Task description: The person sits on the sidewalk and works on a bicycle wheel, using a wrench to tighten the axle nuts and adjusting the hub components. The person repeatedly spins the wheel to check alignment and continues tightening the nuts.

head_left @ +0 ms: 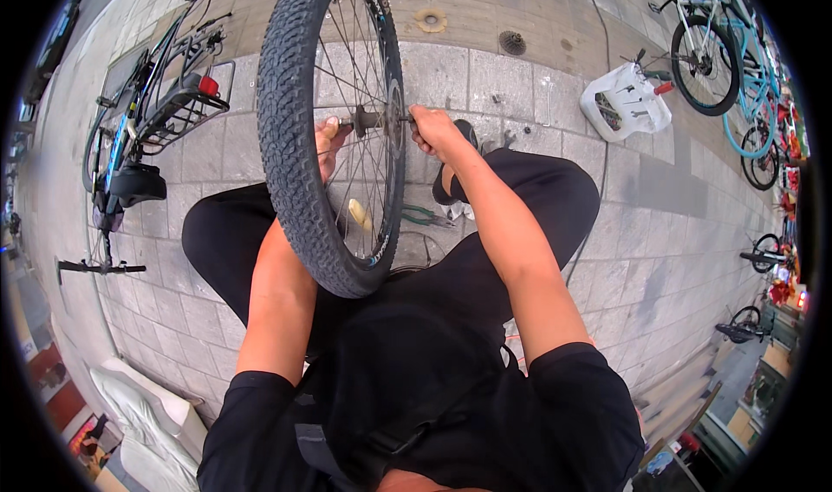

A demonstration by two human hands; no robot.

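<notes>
I hold a bicycle wheel (286, 145) with a knobby black tire upright between my knees. My left hand (328, 145) is closed on the left end of the axle at the hub (368, 121), partly hidden behind rim and spokes. My right hand (431, 130) grips the axle's right end, fingers curled. On the pavement behind and below the wheel lie green-handled pliers (420, 217) and a pale yellow object (360, 215); a small wrench (507, 138) is near my right foot.
At left stands a black bicycle (147, 128) with a rear rack. A white plastic container (611, 102) of tools sits right of me. More bicycles (706, 63) line the right. A cable (604, 37) crosses the pavement; a pale covered object (139, 414) is at lower left.
</notes>
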